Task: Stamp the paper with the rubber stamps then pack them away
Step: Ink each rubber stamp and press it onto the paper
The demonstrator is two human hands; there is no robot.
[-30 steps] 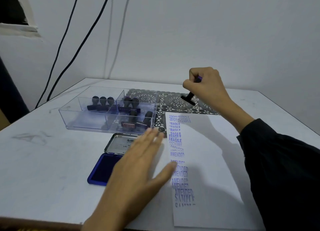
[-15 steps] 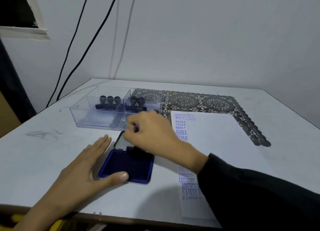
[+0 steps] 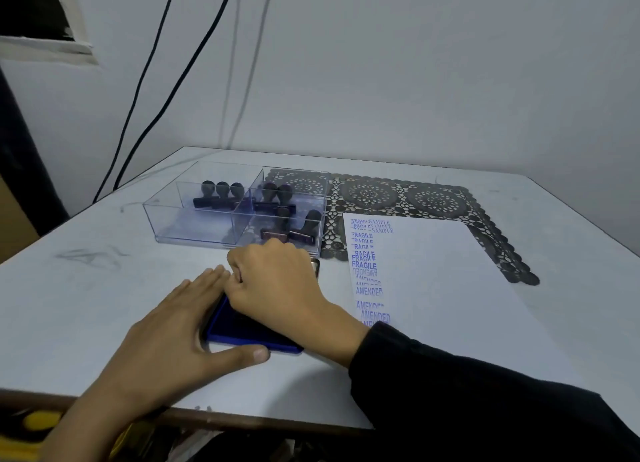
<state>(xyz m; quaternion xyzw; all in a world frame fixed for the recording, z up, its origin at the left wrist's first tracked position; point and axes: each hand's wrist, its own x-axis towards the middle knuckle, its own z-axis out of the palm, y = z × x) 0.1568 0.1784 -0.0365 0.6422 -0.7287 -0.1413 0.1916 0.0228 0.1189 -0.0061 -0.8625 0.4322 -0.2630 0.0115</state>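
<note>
Dim cool light, soft shadows, slight blur, wide-angle bowing

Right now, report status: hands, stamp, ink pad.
Left hand flat, bracing ink pad. Right hand closed over the pad, stamp hidden under the fingers. Paper clear to the right.

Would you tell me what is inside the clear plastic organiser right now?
The clear organiser holds dark-handled rubber stamps: three in the back-left compartment, four in the right-hand ones. The front-left compartment looks empty. The right hand covers part of its near-right corner.
</note>
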